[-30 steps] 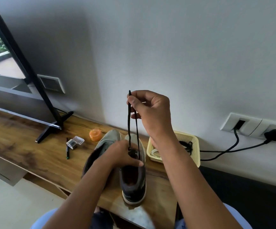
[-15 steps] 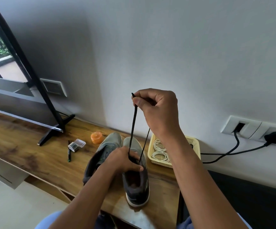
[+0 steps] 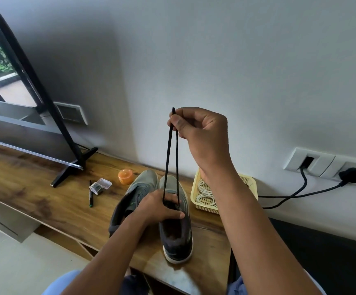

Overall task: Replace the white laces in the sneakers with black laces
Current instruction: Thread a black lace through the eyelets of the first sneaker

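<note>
Two grey sneakers stand side by side on the wooden shelf (image 3: 34,188), toes to the wall. My left hand (image 3: 158,207) rests on the tongue area of the right sneaker (image 3: 177,237), fingers curled over its collar. The left sneaker (image 3: 134,192) is partly hidden behind that hand. My right hand (image 3: 200,133) is raised above the shoes and pinches both strands of a black lace (image 3: 168,158) near their tips. The strands run taut down into the right sneaker. White laces (image 3: 204,192) lie coiled in a cream basket (image 3: 249,182) just right of the shoes.
A small orange jar (image 3: 126,176), a clear plastic box (image 3: 100,185) and a pen (image 3: 91,194) lie left of the shoes. A TV on a black stand (image 3: 66,171) fills the left. Wall sockets with a black plug and cable (image 3: 350,174) are at right.
My right hand has lifted the black lace slightly higher and a little to the right, pulling it taut. The white laces in the basket have come into sight. My left hand stays on the sneaker.
</note>
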A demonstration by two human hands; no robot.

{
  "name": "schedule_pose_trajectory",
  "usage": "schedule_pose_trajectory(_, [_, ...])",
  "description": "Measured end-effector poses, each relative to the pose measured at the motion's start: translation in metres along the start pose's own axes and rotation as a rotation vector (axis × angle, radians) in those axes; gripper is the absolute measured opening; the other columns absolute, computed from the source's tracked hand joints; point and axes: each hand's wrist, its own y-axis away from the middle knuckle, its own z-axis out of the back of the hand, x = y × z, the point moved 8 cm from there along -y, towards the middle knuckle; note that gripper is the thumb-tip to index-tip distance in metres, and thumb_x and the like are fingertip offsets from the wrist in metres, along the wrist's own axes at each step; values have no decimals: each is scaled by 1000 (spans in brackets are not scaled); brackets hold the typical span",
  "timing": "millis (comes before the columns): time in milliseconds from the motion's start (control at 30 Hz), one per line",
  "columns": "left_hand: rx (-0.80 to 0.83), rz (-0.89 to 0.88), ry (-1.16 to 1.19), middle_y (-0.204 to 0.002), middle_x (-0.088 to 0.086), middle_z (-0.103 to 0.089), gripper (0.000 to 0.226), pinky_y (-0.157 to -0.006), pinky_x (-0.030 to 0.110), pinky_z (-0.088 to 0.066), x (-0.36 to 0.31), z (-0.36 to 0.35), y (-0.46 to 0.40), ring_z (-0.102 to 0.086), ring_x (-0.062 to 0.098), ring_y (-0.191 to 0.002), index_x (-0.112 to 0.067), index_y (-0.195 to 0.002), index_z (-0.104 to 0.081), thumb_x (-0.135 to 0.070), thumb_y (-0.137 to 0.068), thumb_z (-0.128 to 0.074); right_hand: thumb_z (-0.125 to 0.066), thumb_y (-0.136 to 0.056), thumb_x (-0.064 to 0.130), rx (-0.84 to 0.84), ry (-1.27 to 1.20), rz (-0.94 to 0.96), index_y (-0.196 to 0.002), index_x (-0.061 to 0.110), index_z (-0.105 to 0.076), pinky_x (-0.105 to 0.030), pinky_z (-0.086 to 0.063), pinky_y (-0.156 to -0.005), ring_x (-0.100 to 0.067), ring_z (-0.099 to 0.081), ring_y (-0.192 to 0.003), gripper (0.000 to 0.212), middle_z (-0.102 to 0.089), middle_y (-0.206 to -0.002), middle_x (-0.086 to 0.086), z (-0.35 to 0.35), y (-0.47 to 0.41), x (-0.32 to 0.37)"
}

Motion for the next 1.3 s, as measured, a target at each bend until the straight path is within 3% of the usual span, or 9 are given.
schedule_pose_trajectory(167, [7,-24,-15,-129,-22,-68,56,-111,38,-48,1,-1,2,-60,5,-124,-43,-114,-77,-63,-64,-89,-75,-89,-3,-49,-169,-72,-97,-2,-79,-38,-62,-92,-22,-76,-83,9,-79,-84,-13,2,2,-1])
schedule_pose_trajectory(300, [1,-12,-10,-131,-22,-67,55,-111,35,-48,2,-1,3,-60,2,-124,-40,-113,-78,-58,-63,-91,-74,-89,-5,-63,-273,-112,-101,-7,-77,-30,-62,-85,-18,-74,-78,13,-77,-85,-17,2,5,0])
schedule_pose_trajectory(467, [-12,2,2,-127,-24,-69,60,-110,36,-50,0,0,5,-62,1,-120,-40,-110,-79,-65,-56,-89,-73,-92,0,-19,-350,-214,-102,-1,-78,-39,-59,-92,-21,-74,-83,11,-77,-88,-16,-5,9,-6])
schedule_pose_trajectory(600, [-23,-44,-23,-130,-21,-68,51,-110,36,-49,-10,4,9,-61,4,-123,-39,-114,-78,-58,-68,-90,-72,-94,5,60,-340,-284,-100,4,-78,-40,-56,-90,-22,-72,-87,9,-77,-91,-15,-10,12,-13])
schedule_pose_trajectory(733, [-35,-68,-9,-119,-21,-72,43,-104,33,-54,-21,15,13,-64,1,-112,-38,-115,-77,-56,-77,-86,-71,-95,7,83,-278,-300,-102,5,-76,-40,-57,-88,-23,-73,-87,9,-78,-94,-15,-10,13,-20])
schedule_pose_trajectory(867, [-72,-128,105,-97,-15,-78,12,-92,34,-60,-37,25,19,-71,3,-97,-38,-96,-82,-42,-85,-84,-69,-96,6,115,-281,-303,-100,6,-75,-46,-59,-90,-25,-73,-86,7,-77,-93,-14,-11,14,-20])
schedule_pose_trajectory(1000, [-126,-118,130,-92,-11,-78,13,-83,31,-62,-43,34,26,-72,5,-91,-33,-93,-82,-42,-85,-84,-67,-97,2,137,-303,-272,-99,2,-73,-45,-61,-83,-28,-71,-79,7,-75,-88,-16,-8,13,-14])
schedule_pose_trajectory(1133, [-205,-161,54,-91,-13,-70,8,-73,23,-51,-44,48,36,-65,3,-86,-31,-89,-79,-37,-86,-84,-68,-97,0,173,-138,-252,-101,-7,-71,-42,-62,-72,-26,-65,-68,9,-72,-81,-17,3,13,-14])
schedule_pose_trajectory(1300, [-251,-153,5,-65,-14,-63,19,-56,17,-41,-33,72,43,-56,0,-61,-35,-71,-73,-30,-82,-88,-74,-90,-1,333,475,-396,-86,5,-74,-42,-64,-69,-25,-72,-66,8,-77,-77,-13,35,18,-59])
